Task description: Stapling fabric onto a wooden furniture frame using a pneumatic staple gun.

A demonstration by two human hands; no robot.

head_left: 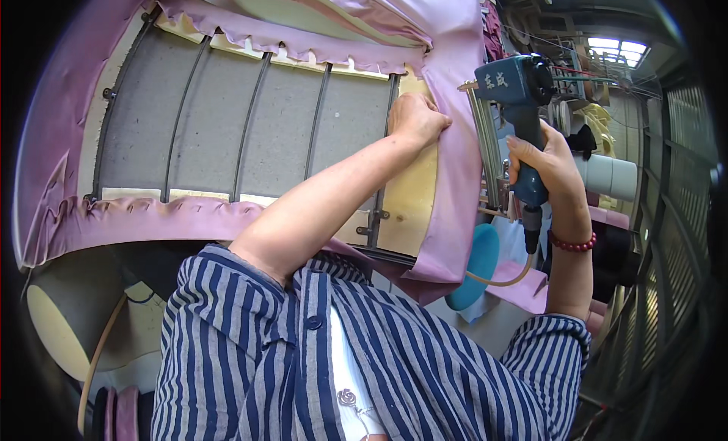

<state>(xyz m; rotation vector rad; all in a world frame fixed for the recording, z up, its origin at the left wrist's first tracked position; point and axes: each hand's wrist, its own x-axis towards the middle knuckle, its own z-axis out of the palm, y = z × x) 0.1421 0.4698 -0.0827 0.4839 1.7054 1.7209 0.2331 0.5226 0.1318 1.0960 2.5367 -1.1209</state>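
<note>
Beside the staple gun (509, 100) — white rolls (610, 175), blue disc (476, 265).

the left arm comes up from the lower middle of the view, bare from the rolled striped sleeve, and stretches forward and to the right with the elbow nearly straight. the left hand (415, 120) is turned palm down, knuckles up, fingers curled tight and pinched shut around what it grips, the wrist bent slightly down. the right arm rises from the lower right, the forearm nearly upright, a band of red beads around the wrist. the right hand (547, 162) is wrapped closed in a fist-like grip, fingers curled round from the right side, thumb toward the person, back of the hand facing right.
</note>
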